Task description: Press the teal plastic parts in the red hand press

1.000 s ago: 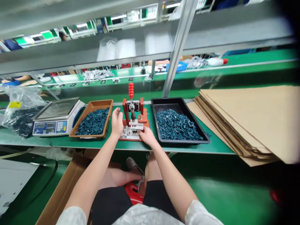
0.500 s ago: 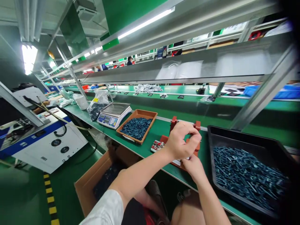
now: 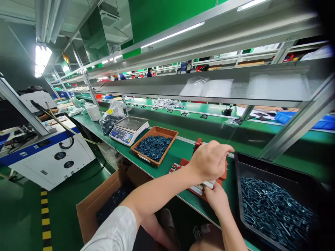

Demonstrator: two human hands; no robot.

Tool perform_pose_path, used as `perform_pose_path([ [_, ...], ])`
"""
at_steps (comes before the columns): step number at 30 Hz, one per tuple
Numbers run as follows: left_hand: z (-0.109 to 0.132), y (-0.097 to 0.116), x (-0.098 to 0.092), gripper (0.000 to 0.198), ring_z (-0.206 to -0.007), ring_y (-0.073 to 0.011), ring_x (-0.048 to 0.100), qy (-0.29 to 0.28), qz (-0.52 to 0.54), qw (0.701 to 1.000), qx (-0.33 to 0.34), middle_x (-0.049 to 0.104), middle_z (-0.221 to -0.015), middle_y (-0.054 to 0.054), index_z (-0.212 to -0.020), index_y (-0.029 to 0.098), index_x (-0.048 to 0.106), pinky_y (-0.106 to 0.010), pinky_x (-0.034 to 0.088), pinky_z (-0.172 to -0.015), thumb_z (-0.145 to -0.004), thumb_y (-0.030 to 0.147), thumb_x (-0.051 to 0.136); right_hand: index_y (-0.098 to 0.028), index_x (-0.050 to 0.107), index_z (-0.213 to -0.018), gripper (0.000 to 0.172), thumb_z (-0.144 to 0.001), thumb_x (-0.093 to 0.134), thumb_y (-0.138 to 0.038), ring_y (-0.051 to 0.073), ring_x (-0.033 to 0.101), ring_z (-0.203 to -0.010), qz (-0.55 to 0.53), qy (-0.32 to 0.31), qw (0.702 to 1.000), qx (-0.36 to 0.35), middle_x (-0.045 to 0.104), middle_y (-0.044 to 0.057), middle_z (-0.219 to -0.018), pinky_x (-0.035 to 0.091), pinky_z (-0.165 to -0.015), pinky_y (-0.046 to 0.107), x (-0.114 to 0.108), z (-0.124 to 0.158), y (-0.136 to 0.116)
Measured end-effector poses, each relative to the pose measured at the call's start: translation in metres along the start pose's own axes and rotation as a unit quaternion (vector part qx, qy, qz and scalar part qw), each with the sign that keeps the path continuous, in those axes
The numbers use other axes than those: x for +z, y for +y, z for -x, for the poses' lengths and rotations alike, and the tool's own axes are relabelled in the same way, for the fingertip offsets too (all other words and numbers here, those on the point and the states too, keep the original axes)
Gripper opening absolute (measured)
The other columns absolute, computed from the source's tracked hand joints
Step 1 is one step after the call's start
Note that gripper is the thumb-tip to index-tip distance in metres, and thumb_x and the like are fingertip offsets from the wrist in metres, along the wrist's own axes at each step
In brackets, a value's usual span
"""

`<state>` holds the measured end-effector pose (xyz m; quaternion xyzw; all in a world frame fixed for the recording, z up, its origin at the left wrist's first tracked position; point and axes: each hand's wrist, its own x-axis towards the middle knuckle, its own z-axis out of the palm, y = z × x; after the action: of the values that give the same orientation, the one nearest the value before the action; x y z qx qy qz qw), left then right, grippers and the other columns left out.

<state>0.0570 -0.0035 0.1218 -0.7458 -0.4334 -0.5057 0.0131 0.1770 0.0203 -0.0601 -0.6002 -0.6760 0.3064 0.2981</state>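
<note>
Red press [image 3: 198, 190] now under the left hand [image 3: 209, 162], earlier beside it, fingers curled, their hold impossible to tell

Left hand [image 3: 210, 160] curled, left arm [image 3: 157, 193] stretched across; right hand [image 3: 216, 199] just below, fingers partly hidden.

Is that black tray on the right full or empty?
Neither: the black tray is partly filled. Small dark parts cover much of its floor, but bare floor shows along the far side.
</note>
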Motion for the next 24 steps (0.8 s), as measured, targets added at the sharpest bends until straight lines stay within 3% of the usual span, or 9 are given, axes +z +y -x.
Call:
perform_pose_path([
  [4,-0.066,-0.008,0.003,0.032,-0.100,-0.0288,0.070,-0.074,0.016,0.987,-0.140,0.070,-0.109,-0.009,-0.122,0.027,0.064,-0.043,0.056,-0.090,-0.102,0.029,0.040,-0.022,0.064,-0.087,0.029,-0.082,0.045,-0.043,0.036,0.071,-0.091,0.038,0.041,0.998,-0.025,0.074,0.017,-0.097,0.054,-0.075,0.041,0.003,0.002,0.002],
  [6,-0.088,-0.017,0.005,0.032,-0.107,-0.0309,0.069,-0.104,0.034,0.981,-0.159,0.071,-0.111,-0.010,-0.125,0.028,0.064,-0.045,0.055,-0.094,-0.102,0.032,0.041,-0.021,0.065,-0.090,0.034,-0.084,0.044,-0.047,0.037,0.071,-0.092,0.048,0.038,0.998,-0.026,0.074,0.018,-0.098,0.054,-0.076,0.042,0.003,0.000,0.006],
  [8,-0.087,-0.028,0.006,0.038,-0.116,-0.0305,0.067,-0.091,0.069,0.985,-0.131,0.070,-0.119,-0.011,-0.137,0.026,0.058,-0.045,0.053,-0.099,-0.103,0.038,0.044,-0.022,0.065,-0.089,0.034,-0.085,0.045,-0.048,0.037,0.071,-0.091,0.046,0.025,0.998,-0.024,0.074,0.016,-0.093,0.055,-0.076,0.043,0.001,-0.001,0.009],
  [11,-0.040,-0.050,0.003,0.054,-0.122,-0.0265,0.064,-0.009,0.134,0.986,-0.100,0.064,-0.135,-0.017,-0.152,0.020,0.041,-0.043,0.051,-0.105,-0.104,0.045,0.044,-0.022,0.068,-0.089,0.031,-0.088,0.047,-0.045,0.034,0.071,-0.090,0.021,0.012,0.999,-0.047,0.073,0.013,-0.088,0.055,-0.082,0.042,0.000,0.005,0.008],
  [14,0.039,-0.079,-0.001,0.047,-0.127,-0.0251,0.060,0.076,0.101,0.974,-0.188,0.063,-0.135,-0.018,-0.145,0.015,0.048,-0.045,0.045,-0.113,-0.105,0.038,0.039,-0.019,0.073,-0.100,0.030,-0.086,0.051,-0.033,0.032,0.069,-0.104,-0.001,0.018,0.994,-0.110,0.074,0.013,-0.104,0.053,-0.097,0.042,0.001,0.013,0.000],
  [15,0.064,-0.090,-0.002,0.045,-0.129,-0.0259,0.059,0.072,0.071,0.969,-0.223,0.062,-0.136,-0.018,-0.141,0.014,0.051,-0.046,0.044,-0.115,-0.102,0.034,0.044,-0.017,0.073,-0.106,0.032,-0.084,0.052,-0.029,0.031,0.067,-0.111,-0.009,0.027,0.991,-0.134,0.072,0.014,-0.112,0.051,-0.103,0.043,0.002,0.014,-0.003],
  [17,0.107,-0.111,-0.001,0.050,-0.136,-0.0297,0.053,-0.004,0.015,0.969,-0.248,0.059,-0.142,-0.019,-0.140,0.012,0.053,-0.050,0.039,-0.120,-0.093,0.030,0.058,-0.015,0.072,-0.117,0.040,-0.083,0.052,-0.022,0.030,0.063,-0.120,-0.022,0.044,0.986,-0.161,0.068,0.015,-0.126,0.046,-0.111,0.044,0.005,0.012,-0.006],
  [19,0.135,-0.126,0.001,0.055,-0.138,-0.0331,0.051,-0.072,-0.022,0.966,-0.246,0.057,-0.144,-0.020,-0.137,0.011,0.056,-0.052,0.037,-0.121,-0.086,0.028,0.067,-0.015,0.071,-0.123,0.045,-0.083,0.052,-0.018,0.029,0.061,-0.123,-0.028,0.053,0.984,-0.167,0.064,0.014,-0.132,0.044,-0.113,0.044,0.007,0.009,-0.006],
  [24,0.149,-0.150,0.008,0.035,-0.120,-0.0310,0.064,-0.139,-0.038,0.960,-0.238,0.072,-0.123,-0.015,-0.117,0.014,0.071,-0.049,0.047,-0.112,-0.091,0.035,0.062,-0.019,0.074,-0.119,0.039,-0.085,0.054,-0.021,0.027,0.063,-0.121,-0.032,0.052,0.982,-0.178,0.066,0.012,-0.128,0.046,-0.112,0.043,0.009,0.006,0.002],
])
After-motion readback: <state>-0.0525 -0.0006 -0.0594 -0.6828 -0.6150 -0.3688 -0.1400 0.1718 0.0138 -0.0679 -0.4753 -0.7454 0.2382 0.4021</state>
